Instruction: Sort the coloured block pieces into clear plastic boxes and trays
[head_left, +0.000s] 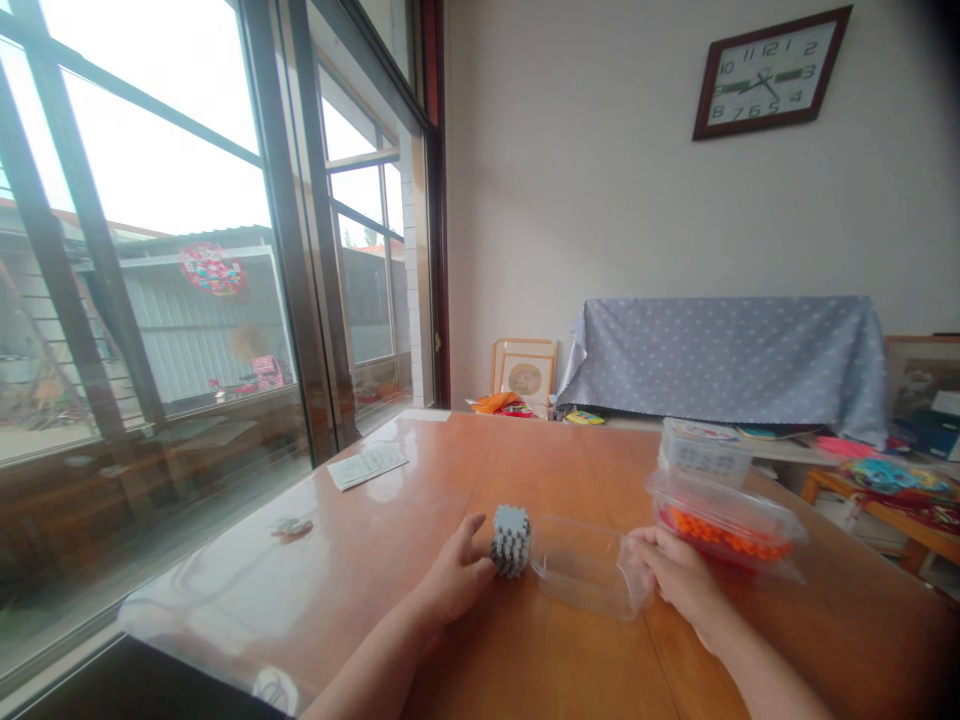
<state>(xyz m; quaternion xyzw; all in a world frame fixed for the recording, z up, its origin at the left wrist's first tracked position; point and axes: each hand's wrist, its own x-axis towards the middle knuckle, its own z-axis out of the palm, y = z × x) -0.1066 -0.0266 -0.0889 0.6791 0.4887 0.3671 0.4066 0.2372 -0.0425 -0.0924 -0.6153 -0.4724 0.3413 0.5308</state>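
A grey stack of notched, interlocking-looking pieces (511,540) stands upright on the table. Beside its left side is my left hand (459,572), thumb and forefinger spread; whether the fingertips touch the stack I cannot tell. My right hand (671,575) pinches the right end of a clear plastic container (585,570), which lies low over the table just right of the stack and looks to have nothing in it. Behind my right hand sits another clear container (727,530) with orange pieces inside, slightly blurred.
A clear lidded box (705,450) stands behind the orange pieces. Toward the window lie a printed sheet (367,466) and a small object (291,528) I cannot make out. A dark flat panel (142,685) is at the table's near left corner. The wooden table (480,660) reflects window light.
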